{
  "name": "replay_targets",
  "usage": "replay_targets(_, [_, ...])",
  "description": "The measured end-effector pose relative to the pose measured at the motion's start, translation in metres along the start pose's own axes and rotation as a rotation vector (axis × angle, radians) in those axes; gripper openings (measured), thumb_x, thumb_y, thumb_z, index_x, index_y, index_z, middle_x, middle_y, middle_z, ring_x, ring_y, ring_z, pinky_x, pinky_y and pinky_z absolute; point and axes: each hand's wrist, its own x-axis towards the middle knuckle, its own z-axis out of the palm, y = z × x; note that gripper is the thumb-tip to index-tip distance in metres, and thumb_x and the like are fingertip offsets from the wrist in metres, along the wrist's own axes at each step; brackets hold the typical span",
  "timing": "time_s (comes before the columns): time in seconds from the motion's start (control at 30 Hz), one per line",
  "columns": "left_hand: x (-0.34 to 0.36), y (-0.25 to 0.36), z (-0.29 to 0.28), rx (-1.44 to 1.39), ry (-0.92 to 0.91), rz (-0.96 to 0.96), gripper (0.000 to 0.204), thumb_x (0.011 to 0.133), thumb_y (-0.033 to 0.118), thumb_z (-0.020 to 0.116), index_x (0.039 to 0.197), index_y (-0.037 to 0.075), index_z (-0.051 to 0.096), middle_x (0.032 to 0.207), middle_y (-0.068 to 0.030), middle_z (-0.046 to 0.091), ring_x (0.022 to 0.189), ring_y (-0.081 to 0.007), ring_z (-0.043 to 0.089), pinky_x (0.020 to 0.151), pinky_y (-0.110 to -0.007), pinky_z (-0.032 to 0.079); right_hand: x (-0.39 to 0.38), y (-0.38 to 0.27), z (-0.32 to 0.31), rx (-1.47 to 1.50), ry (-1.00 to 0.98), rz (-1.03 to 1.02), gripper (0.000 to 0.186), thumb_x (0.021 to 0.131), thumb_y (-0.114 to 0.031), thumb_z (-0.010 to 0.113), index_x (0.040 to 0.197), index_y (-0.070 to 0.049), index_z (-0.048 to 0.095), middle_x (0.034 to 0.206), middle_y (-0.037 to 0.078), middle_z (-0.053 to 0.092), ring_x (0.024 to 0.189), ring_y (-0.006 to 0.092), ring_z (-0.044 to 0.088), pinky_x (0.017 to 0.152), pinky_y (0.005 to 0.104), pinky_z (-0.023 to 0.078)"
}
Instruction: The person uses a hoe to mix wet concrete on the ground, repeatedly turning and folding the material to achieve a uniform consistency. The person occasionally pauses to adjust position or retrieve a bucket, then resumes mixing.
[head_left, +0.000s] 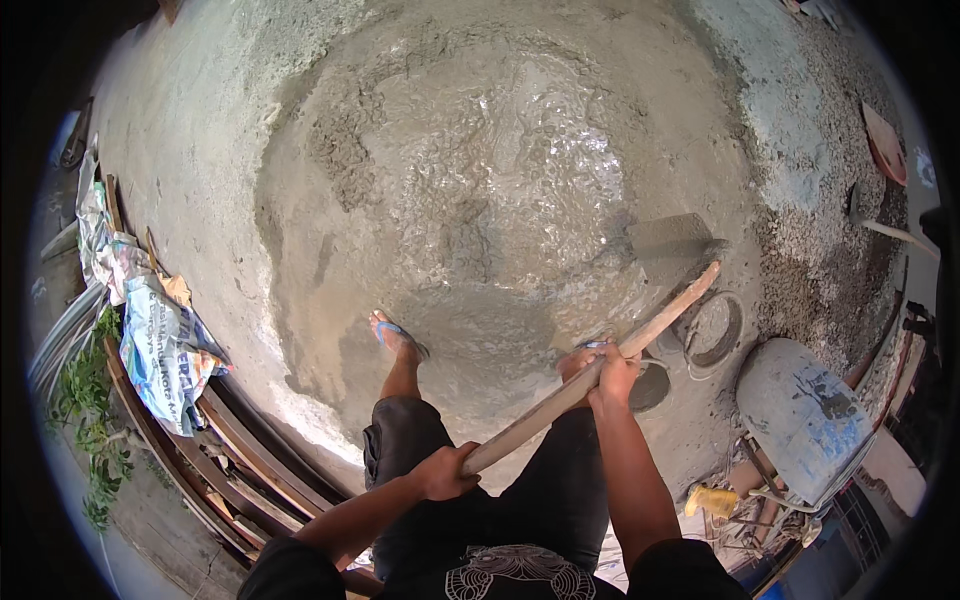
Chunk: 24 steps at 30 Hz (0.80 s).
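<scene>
Pale, grey-smeared wood forms the long, thick handle [540, 415] of a hoe-like tool, which slants from the person's lap up to the right and ends in a broad, flat, dark grey blade [668, 236] at the right side of a wide, shiny pool of wet grey mortar [540, 150]. Whether the blade rests on the mortar or hangs just above it, I cannot tell. The tool should feel stiff and head-heavy, more so with mortar clinging to it, and the smeared wood could turn slippery; two well-spaced holds, one at the butt and one farther up the shaft, look right for control. The left hand [446, 473] is wrapped around the butt end, its forearm angling in from the lower left across the thigh. The right hand [614, 376] grips around the shaft nearer the blade, above the right foot, with that arm reaching forward, nearly straight.
</scene>
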Motion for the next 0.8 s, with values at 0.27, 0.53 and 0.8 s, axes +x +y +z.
replay_targets(0.27, [0.091,-0.035,-0.099,-0.350,0.358,0.188,0.061,0.065,0.006,0.072,0.119,0.001,0.044,0.085,-0.0182,0.056,0.087,-0.0329,0.063,0.077,-0.038,0.048,0.104,0.037,0.269,-0.467,-0.353,-0.173,0.027,0.079,0.005,0.056,0.103,0.004,0.044,0.073,0.012,0.053,0.050,0.0209,0.054,0.041,0.0349,0.048])
replay_targets(0.53, [0.151,0.018,-0.175,-1.372,0.250,0.555,0.090,0.073,-0.010,0.054,0.150,0.012,0.013,0.094,-0.0098,0.051,0.074,-0.0190,0.060,0.060,-0.033,0.051,0.141,0.039,0.450,-1.210,-0.599,-0.308,0.019,0.078,0.001,0.060,0.089,0.013,0.054,0.073,0.018,0.058,0.056,0.0239,0.062,0.048,0.0388,0.056])
replay_targets(0.8, [0.044,0.037,-0.143,-1.604,0.251,0.345,0.087,0.075,-0.007,0.056,0.148,0.012,0.014,0.094,-0.0094,0.051,0.076,-0.0182,0.057,0.062,-0.033,0.050,0.073,0.100,0.402,-1.348,-0.620,-0.101,0.031,0.076,0.003,0.059,0.102,0.017,0.051,0.078,0.020,0.058,0.055,0.0275,0.061,0.049,0.0409,0.053])
